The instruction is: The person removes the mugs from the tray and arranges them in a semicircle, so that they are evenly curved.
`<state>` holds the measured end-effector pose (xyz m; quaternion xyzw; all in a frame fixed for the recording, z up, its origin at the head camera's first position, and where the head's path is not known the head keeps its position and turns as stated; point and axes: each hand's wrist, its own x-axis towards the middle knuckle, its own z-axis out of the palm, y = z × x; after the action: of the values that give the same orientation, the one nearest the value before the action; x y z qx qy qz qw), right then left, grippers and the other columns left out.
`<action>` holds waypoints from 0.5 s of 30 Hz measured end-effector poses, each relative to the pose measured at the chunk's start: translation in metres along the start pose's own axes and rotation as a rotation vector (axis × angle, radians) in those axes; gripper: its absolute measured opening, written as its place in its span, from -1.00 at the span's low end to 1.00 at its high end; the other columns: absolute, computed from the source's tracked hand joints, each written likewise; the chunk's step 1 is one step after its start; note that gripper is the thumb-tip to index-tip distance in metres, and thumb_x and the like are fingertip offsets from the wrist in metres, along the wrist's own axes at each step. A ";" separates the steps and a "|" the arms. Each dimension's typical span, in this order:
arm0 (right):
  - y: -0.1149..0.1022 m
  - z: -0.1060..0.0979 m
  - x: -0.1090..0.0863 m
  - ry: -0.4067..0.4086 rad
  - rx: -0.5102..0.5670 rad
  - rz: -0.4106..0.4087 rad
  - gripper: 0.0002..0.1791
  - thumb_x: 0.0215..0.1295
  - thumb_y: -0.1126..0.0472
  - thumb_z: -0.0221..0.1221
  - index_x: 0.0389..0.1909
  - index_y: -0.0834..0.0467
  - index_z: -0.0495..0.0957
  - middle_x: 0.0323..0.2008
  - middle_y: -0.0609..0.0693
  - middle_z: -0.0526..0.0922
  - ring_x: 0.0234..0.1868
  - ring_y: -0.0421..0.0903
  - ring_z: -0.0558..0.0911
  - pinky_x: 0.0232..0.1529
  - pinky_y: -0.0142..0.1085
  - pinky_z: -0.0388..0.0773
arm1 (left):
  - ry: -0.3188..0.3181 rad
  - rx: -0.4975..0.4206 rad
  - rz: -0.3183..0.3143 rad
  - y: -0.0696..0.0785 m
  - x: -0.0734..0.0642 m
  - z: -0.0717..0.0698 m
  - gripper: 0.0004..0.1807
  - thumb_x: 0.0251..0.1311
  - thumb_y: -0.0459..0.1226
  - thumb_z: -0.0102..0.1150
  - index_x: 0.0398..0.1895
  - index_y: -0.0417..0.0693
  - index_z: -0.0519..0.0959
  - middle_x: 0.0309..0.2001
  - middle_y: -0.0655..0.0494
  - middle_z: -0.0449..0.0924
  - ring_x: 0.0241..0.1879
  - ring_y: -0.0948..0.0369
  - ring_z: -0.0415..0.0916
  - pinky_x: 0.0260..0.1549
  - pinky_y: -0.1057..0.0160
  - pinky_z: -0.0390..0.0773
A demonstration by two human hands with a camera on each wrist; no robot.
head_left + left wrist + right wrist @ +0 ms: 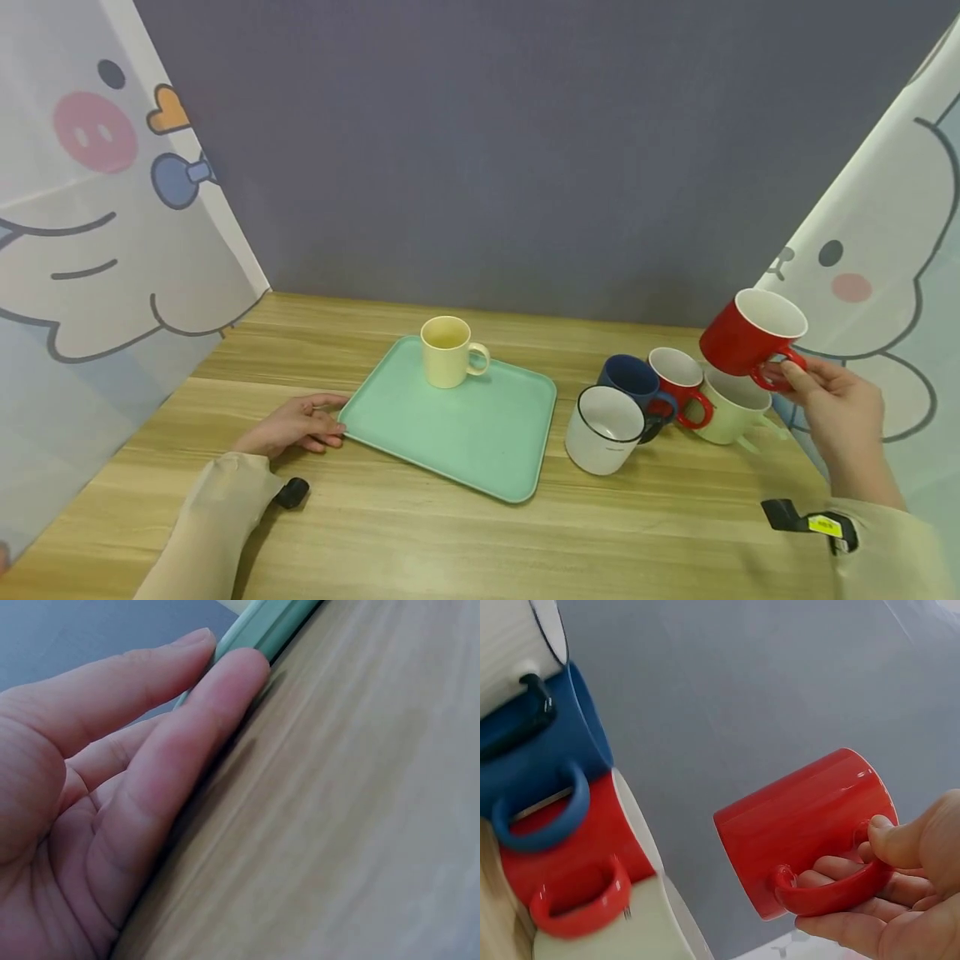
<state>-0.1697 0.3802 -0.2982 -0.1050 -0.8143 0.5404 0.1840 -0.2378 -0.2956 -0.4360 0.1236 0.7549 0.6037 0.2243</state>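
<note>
My right hand (pixel 843 408) grips the handle of a red mug (pixel 738 337) with a white inside, holding it up at a tilt over the other mugs. In the right wrist view, the thumb lies over the top of the handle and the fingers pass through and beneath it. My left hand (pixel 300 427) rests low on the table and holds the left corner of a mint green tray (pixel 465 433) between thumb and fingers. On the tray, near its back edge, a pale yellow mug (pixel 444 362) stands upright, handle to the right.
Right of the tray, several mugs stand close together: a white one with a dark rim (pixel 592 437), a blue one (pixel 626 375), another red one (pixel 678 379) and a pale green one (pixel 723 417). A grey panel (pixel 525 167) rises behind the wooden table (pixel 420 533). Printed cloths flank both sides.
</note>
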 end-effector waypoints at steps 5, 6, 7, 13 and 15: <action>0.009 -0.012 -0.003 0.059 0.043 0.055 -0.73 0.46 0.21 0.15 -0.42 -0.23 0.59 -0.53 -0.45 0.65 -0.51 -0.47 0.65 -0.45 -0.70 0.47 | 0.006 -0.001 -0.005 0.001 -0.001 0.002 -0.22 0.32 -0.36 0.23 0.44 -0.54 0.04 -0.27 -0.01 0.72 -0.31 0.18 0.71 -0.40 0.28 0.70; 0.011 -0.014 -0.004 0.068 0.029 0.050 -0.72 0.46 0.21 0.14 -0.42 -0.23 0.58 -0.52 -0.47 0.65 -0.51 -0.48 0.64 -0.46 -0.70 0.47 | 0.006 0.002 -0.005 0.001 -0.002 0.002 -0.21 0.32 -0.36 0.23 0.44 -0.54 0.04 -0.27 -0.02 0.72 -0.31 0.18 0.71 -0.40 0.28 0.70; 0.013 -0.016 -0.004 0.079 0.040 0.050 -0.70 0.46 0.23 0.14 -0.44 -0.23 0.58 -0.53 -0.46 0.65 -0.52 -0.48 0.63 -0.46 -0.69 0.48 | 0.005 0.003 -0.003 0.001 -0.001 0.002 -0.22 0.32 -0.36 0.22 0.44 -0.54 0.04 -0.26 -0.02 0.72 -0.31 0.18 0.71 -0.40 0.28 0.70; 0.027 -0.030 -0.003 0.158 0.037 0.062 -0.71 0.47 0.25 0.11 -0.43 -0.19 0.54 -0.56 -0.50 0.60 -0.54 -0.52 0.59 -0.53 -0.67 0.49 | 0.013 0.010 -0.003 0.001 0.001 0.001 -0.21 0.32 -0.36 0.23 0.44 -0.54 0.05 -0.28 -0.03 0.72 -0.32 0.19 0.71 -0.41 0.29 0.69; 0.030 -0.034 -0.004 0.187 0.039 0.092 -0.71 0.48 0.26 0.10 -0.43 -0.18 0.51 -0.57 -0.52 0.57 -0.56 -0.53 0.57 -0.56 -0.67 0.48 | 0.018 0.011 -0.004 0.002 0.001 0.002 -0.21 0.31 -0.36 0.24 0.44 -0.54 0.06 -0.29 -0.03 0.72 -0.33 0.19 0.71 -0.41 0.29 0.69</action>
<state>-0.1531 0.4186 -0.3146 -0.1886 -0.7771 0.5520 0.2363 -0.2375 -0.2933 -0.4348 0.1178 0.7604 0.6004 0.2177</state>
